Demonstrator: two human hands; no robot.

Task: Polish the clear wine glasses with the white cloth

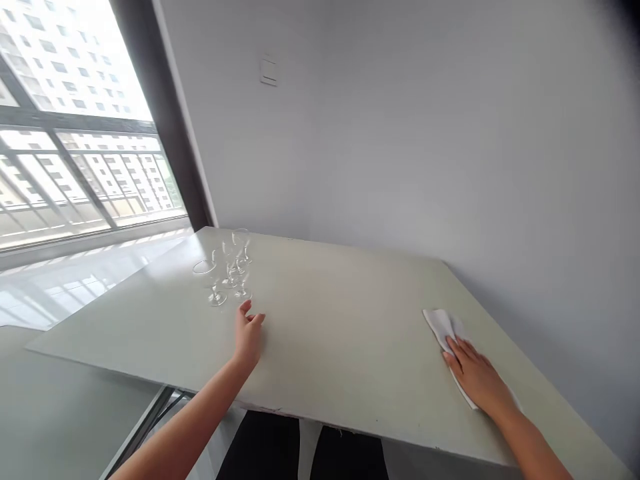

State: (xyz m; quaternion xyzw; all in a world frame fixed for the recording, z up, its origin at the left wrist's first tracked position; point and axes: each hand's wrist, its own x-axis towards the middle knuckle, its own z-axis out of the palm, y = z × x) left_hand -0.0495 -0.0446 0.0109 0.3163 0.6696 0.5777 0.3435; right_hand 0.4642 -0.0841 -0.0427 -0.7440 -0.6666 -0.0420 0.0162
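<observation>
Several clear stemmed glasses [227,270] stand upright in a cluster at the far left of a pale tabletop [340,327]. My left hand [249,333] reaches across the table just short of the nearest glass, fingers loosely apart, holding nothing. My right hand [475,375] lies flat, fingers stretched, on a white cloth [443,325] near the table's right side. The cloth's near part is hidden under that hand.
A grey wall [400,133] runs behind the table, with a switch plate [269,71] high up. A large window [65,133] with a dark frame is at the left, above a glossy sill. The table's front edge [320,417] is close to me.
</observation>
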